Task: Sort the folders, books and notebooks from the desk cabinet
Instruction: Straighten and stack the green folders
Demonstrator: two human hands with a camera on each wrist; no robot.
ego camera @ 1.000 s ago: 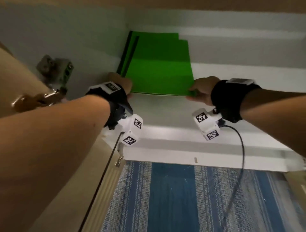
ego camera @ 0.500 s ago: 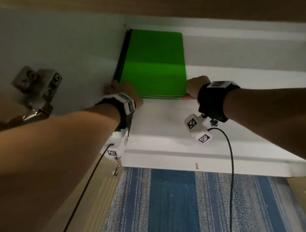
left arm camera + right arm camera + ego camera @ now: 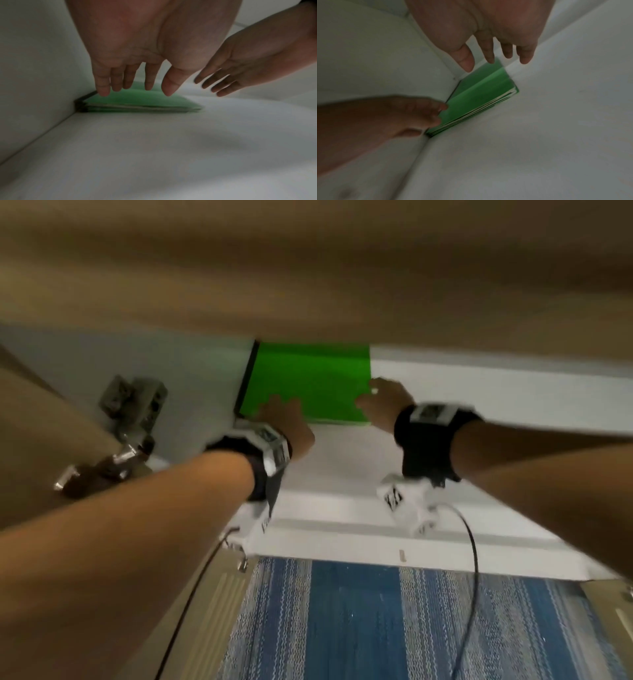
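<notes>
Green folders (image 3: 308,381) look thin, floppy, slippery; grip the near edge. Both hands' fingers (image 3: 102,86) spread, holding nothing.

Green folders (image 3: 137,98): a flat stack, laid on the white cabinet floor (image 3: 171,155), black spine edge set against the left wall (image 3: 34,67). Left hand (image 3: 137,54): held above the stack, fingers (image 3: 102,86) straight and spread, nothing gripped. Right hand (image 3: 248,63): seen at right, fingers extended, blurred, nothing held.
</notes>
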